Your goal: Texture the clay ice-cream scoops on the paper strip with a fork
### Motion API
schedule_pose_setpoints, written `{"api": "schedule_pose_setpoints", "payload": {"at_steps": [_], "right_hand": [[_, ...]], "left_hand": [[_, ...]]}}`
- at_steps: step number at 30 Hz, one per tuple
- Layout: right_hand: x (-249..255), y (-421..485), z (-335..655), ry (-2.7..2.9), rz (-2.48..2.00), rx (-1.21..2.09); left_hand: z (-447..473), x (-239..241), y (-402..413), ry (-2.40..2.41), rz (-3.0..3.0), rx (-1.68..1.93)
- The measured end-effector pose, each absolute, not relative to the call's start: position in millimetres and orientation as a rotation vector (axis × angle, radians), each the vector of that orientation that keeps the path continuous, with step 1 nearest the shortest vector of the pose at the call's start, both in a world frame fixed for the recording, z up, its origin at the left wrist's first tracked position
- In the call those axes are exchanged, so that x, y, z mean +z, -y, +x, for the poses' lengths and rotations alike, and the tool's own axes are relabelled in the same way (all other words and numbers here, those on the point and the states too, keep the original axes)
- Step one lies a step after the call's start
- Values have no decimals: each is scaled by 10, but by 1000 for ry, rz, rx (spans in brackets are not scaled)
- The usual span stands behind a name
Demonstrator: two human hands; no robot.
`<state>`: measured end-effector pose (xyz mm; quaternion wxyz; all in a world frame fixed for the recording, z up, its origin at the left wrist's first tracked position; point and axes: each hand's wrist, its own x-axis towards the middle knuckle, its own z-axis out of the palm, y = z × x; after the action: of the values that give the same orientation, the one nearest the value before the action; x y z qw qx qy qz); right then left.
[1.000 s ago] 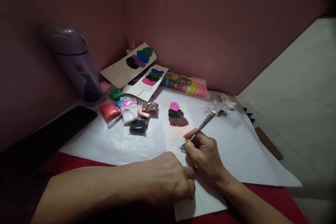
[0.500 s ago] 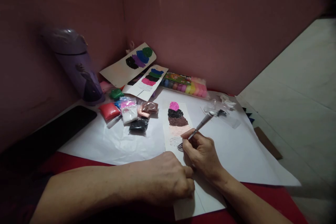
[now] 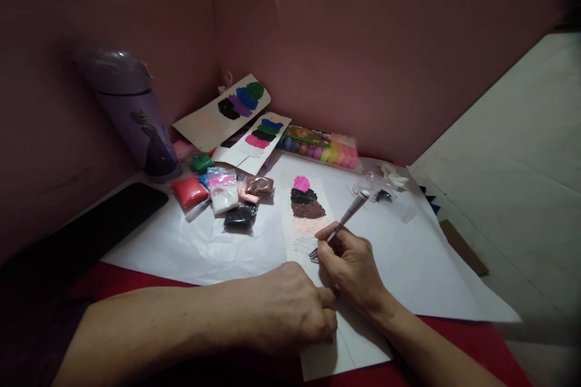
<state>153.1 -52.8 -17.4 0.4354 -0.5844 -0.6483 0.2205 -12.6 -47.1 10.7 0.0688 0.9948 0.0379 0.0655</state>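
My right hand (image 3: 351, 266) is closed on a thin metal tool (image 3: 347, 216) with a small forked tip, which rests on the whitish patch at the bottom of a paper strip (image 3: 305, 217). That strip carries stacked patches of pink, black, brown and pale foam clay. My left hand (image 3: 295, 308) lies in a loose fist on the strip's near end, pressing it down; nothing shows in its fingers.
Small bags of coloured clay (image 3: 224, 193) lie to the left on a large white sheet (image 3: 190, 248). Two finished strips (image 3: 236, 112) lean at the back beside a clay box (image 3: 320, 145). A purple bottle (image 3: 136, 118) and black phone (image 3: 104, 224) sit far left.
The tool tip shifted slightly back and forth over the whitish patch. My left hand has stayed put.
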Motion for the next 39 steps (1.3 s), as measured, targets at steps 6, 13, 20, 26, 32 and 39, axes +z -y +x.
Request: {"api": "schedule_pose_setpoints", "payload": {"at_steps": [6,13,20,26,32,39], "right_hand": [[-160,537,1513,1630,-1447,542],[-161,535,1494,1639,-1397,578],[-180,543,1514,1588,-1416,582],[-155,545,1510,1610,-1462,537],[-156,540,1508,1633,-1450,533],[-129,540,1475,1654,-1405,562]], "left_hand": [[-126,130,478,-119,2995,169],[-125,129,460,-112,2990,173],[-125,115,470,-114,3000,236],[-122,121,471,-110,2997,221],[-118,129,474,-125,2996,188],[-123,133,473,-121,2998,182]]}}
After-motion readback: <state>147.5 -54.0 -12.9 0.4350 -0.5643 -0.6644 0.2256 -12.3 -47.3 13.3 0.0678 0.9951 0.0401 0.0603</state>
